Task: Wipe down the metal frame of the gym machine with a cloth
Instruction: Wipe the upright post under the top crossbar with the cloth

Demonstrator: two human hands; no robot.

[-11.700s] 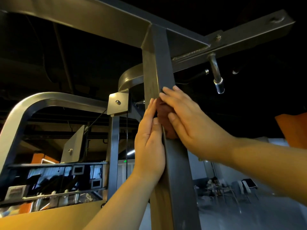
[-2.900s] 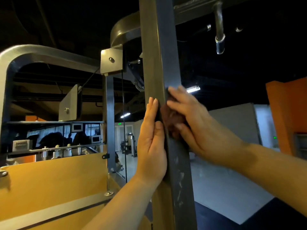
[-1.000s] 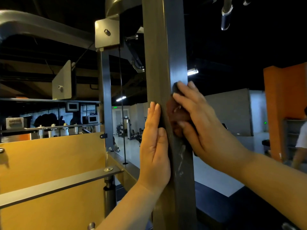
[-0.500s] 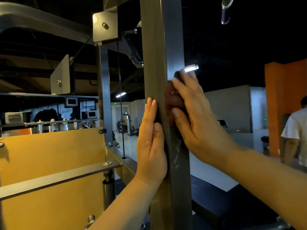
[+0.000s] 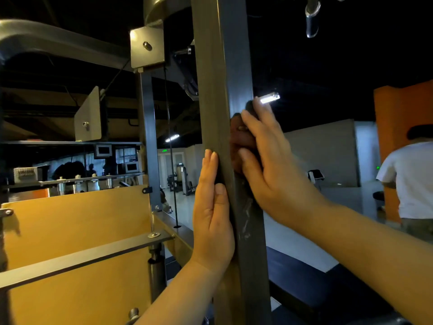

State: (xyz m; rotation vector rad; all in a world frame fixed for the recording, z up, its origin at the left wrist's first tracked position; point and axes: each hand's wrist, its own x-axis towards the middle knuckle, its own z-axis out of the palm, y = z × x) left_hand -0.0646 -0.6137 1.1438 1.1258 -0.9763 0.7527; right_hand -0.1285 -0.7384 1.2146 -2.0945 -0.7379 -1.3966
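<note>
Head: right hand [image 5: 269, 170] presses cloth [image 5: 240, 137] against frame [image 5: 218, 66].

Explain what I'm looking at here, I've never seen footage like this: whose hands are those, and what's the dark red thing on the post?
This is one picture from a wide-angle camera worn on a person's head, so both bare hands are the wearer's own. They face a gym machine's metal frame. The left hand lies flat against the grey upright post. The right hand presses a reddish-brown cloth, your dark red thing, against the post's right face to wipe it. Scuff marks show just below the cloth. Left of the post is a yellow panel; at the far right stands another person in a white shirt.
</note>
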